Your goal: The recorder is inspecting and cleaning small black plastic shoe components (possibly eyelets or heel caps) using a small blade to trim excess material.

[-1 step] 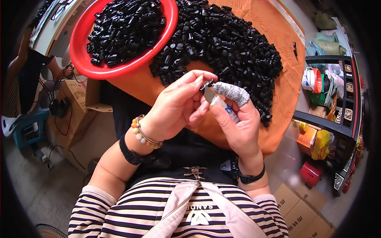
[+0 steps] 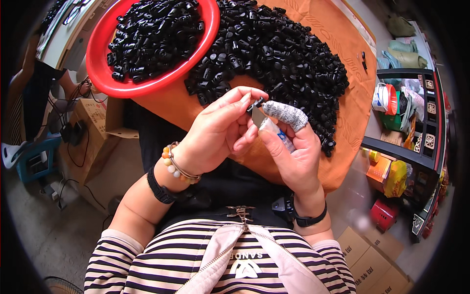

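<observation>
Between the thumb and fingertips of my left hand [image 2: 218, 127] is a small black plastic piece [image 2: 254, 104]. My right hand [image 2: 301, 161] grips a short flat metal blade [image 2: 258, 116] by its white-wrapped end [image 2: 275, 132], which has blue marks. The blade's tip meets the piece or lies right against it; I cannot tell which. A grey knitted sleeve [image 2: 288, 113] covers my right index finger. Beyond my hands, a large heap of similar black pieces [image 2: 274, 59] spreads over the orange tablecloth [image 2: 356, 108]. More of them fill a red basin [image 2: 93, 73] at the far left.
Two loose dark pieces [image 2: 364, 61] lie near the table's right edge. A low shelf unit [image 2: 401, 153] with bags and tubs stands to the right, cardboard boxes [image 2: 367, 264] below it. At left are another person [image 2: 41, 88], a carton [image 2: 83, 147] with cables and a blue stool [image 2: 36, 154].
</observation>
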Action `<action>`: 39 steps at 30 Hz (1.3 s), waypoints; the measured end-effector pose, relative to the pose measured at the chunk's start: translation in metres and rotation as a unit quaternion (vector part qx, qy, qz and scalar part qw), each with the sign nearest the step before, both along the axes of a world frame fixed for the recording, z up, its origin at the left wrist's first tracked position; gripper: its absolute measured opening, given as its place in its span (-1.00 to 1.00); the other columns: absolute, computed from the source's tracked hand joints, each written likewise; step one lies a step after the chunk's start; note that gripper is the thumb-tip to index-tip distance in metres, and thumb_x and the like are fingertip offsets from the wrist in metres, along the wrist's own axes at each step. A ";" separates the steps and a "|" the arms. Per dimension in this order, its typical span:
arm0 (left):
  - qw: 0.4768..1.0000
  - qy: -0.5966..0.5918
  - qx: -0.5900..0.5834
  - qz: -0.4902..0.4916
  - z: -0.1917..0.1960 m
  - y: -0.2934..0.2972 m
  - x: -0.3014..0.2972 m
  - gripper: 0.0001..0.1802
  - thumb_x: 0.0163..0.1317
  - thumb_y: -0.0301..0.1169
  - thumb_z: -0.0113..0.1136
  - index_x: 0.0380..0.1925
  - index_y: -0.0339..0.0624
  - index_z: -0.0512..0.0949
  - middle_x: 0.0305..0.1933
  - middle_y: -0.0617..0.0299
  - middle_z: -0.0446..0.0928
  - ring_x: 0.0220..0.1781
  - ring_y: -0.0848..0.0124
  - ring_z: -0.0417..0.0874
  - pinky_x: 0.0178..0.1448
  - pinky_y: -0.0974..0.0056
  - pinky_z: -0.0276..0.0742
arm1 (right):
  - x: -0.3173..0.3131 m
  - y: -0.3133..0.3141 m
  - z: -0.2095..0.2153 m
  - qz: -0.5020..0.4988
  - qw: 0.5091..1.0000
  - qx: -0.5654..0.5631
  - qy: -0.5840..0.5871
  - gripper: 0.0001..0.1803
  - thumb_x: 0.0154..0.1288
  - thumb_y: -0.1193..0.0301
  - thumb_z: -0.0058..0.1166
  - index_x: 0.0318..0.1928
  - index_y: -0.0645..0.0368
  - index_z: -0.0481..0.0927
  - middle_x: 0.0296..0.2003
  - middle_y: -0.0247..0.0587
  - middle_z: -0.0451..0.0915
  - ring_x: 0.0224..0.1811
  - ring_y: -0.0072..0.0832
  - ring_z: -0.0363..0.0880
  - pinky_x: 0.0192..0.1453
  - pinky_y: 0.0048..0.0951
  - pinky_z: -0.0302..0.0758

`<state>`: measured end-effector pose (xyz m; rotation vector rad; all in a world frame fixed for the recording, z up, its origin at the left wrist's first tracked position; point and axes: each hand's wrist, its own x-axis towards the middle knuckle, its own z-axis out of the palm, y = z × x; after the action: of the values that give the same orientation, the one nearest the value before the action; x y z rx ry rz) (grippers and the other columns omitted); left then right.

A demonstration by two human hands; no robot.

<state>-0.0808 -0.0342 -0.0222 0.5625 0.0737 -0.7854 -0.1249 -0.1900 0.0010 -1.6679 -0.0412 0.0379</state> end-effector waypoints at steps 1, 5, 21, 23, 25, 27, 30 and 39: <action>1.000 0.000 0.000 0.000 0.000 0.000 0.000 -0.68 0.37 -0.28 -0.24 0.02 -0.22 0.29 -0.48 0.29 0.46 -0.69 0.62 0.30 -0.58 0.53 0.17 | 0.000 0.000 0.000 0.000 1.000 0.000 0.000 -0.64 0.20 0.51 0.10 0.01 0.33 0.42 -0.26 -0.22 0.60 -0.23 -0.68 0.51 -0.14 -0.65 0.44; 1.000 -0.007 0.006 0.005 -0.001 0.000 -0.001 -0.70 0.37 -0.27 -0.22 -0.03 -0.19 0.33 -0.49 0.27 0.44 -0.68 0.60 0.27 -0.58 0.53 0.16 | 0.000 0.003 -0.001 -0.010 0.999 -0.028 -0.033 -0.65 0.20 0.50 0.11 0.00 0.31 0.43 -0.28 -0.21 0.61 -0.26 -0.68 0.53 -0.17 -0.65 0.45; 0.999 -0.023 0.025 0.015 -0.002 0.000 -0.003 -0.73 0.35 -0.29 -0.16 -0.03 -0.15 0.34 -0.38 0.40 0.41 -0.51 0.72 0.32 -0.57 0.58 0.08 | -0.002 0.007 0.005 -0.007 1.000 -0.011 -0.018 -0.65 0.23 0.51 0.06 0.02 0.34 0.39 -0.33 -0.22 0.61 -0.28 -0.65 0.54 -0.16 -0.63 0.46; 0.999 -0.027 0.033 0.017 0.000 0.000 -0.004 -0.73 0.35 -0.29 -0.16 -0.03 -0.15 0.34 -0.38 0.40 0.41 -0.51 0.72 0.31 -0.57 0.58 0.08 | -0.002 0.007 0.006 -0.006 1.000 -0.009 -0.015 -0.64 0.24 0.51 0.06 0.03 0.35 0.38 -0.32 -0.21 0.60 -0.27 -0.64 0.54 -0.15 -0.62 0.46; 0.998 -0.032 0.042 0.020 0.001 -0.001 -0.004 -0.73 0.35 -0.28 -0.16 -0.04 -0.14 0.33 -0.38 0.40 0.40 -0.50 0.72 0.31 -0.56 0.58 0.07 | -0.001 0.008 0.007 -0.004 1.000 -0.007 -0.012 -0.64 0.25 0.52 0.05 0.03 0.35 0.37 -0.31 -0.20 0.60 -0.26 -0.63 0.54 -0.13 -0.62 0.46; 0.996 -0.030 0.079 0.037 0.002 -0.003 -0.004 -0.75 0.38 -0.23 -0.18 -0.09 -0.08 0.38 -0.60 0.35 0.38 -0.69 0.69 0.17 -0.63 0.55 0.04 | -0.001 0.009 0.007 -0.003 1.000 0.015 -0.009 -0.64 0.25 0.51 0.04 0.04 0.36 0.36 -0.30 -0.19 0.59 -0.25 -0.62 0.54 -0.13 -0.61 0.46; 0.995 -0.029 0.082 0.041 0.003 -0.004 -0.004 -0.75 0.38 -0.22 -0.18 -0.09 -0.08 0.38 -0.61 0.36 0.37 -0.69 0.69 0.17 -0.62 0.56 0.05 | -0.001 0.010 0.006 -0.003 1.000 0.030 -0.003 -0.63 0.25 0.51 0.04 0.05 0.36 0.35 -0.28 -0.17 0.59 -0.24 -0.62 0.55 -0.12 -0.61 0.46; 0.998 -0.029 0.046 0.021 0.000 0.000 -0.003 -0.74 0.35 -0.31 -0.18 -0.03 -0.14 0.31 -0.35 0.36 0.44 -0.53 0.71 0.29 -0.57 0.57 0.07 | -0.001 0.009 0.005 0.000 1.000 0.025 0.007 -0.62 0.24 0.53 0.05 0.06 0.36 0.35 -0.26 -0.16 0.59 -0.22 -0.61 0.56 -0.11 -0.60 0.46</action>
<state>-0.0837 -0.0345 -0.0223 0.6697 0.0679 -0.7275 -0.1260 -0.1810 0.0065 -1.6167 -0.0323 0.0481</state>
